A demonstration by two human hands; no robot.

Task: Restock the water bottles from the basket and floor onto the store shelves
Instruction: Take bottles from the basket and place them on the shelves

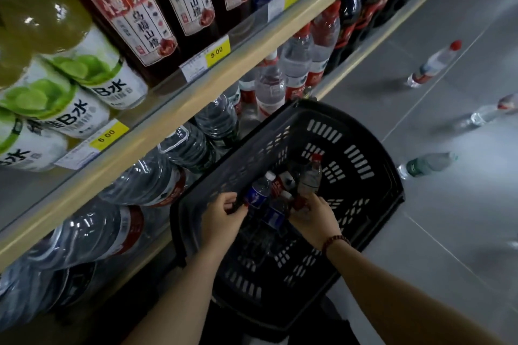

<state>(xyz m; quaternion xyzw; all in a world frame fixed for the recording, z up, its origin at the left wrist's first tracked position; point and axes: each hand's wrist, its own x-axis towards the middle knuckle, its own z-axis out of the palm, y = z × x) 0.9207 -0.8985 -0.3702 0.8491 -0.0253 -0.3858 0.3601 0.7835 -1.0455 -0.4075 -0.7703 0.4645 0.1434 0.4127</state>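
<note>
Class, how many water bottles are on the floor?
3: red-capped bottle farthest, clear bottle at the right edge, green-labelled bottle nearest the basket. Others may be out of frame.

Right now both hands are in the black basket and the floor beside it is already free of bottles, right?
Not quite. The head view shows bottles on the floor: a red-capped bottle, a green-labelled bottle and another clear bottle. The left hand and right hand are indeed in the black basket, the right gripping a red-labelled bottle.

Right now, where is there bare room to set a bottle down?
Bare floor right of the basket, nearer than the green-label bottle; more between the basket and the red-capped bottle. Crowded: the lower shelf, packed with water bottles.
</note>
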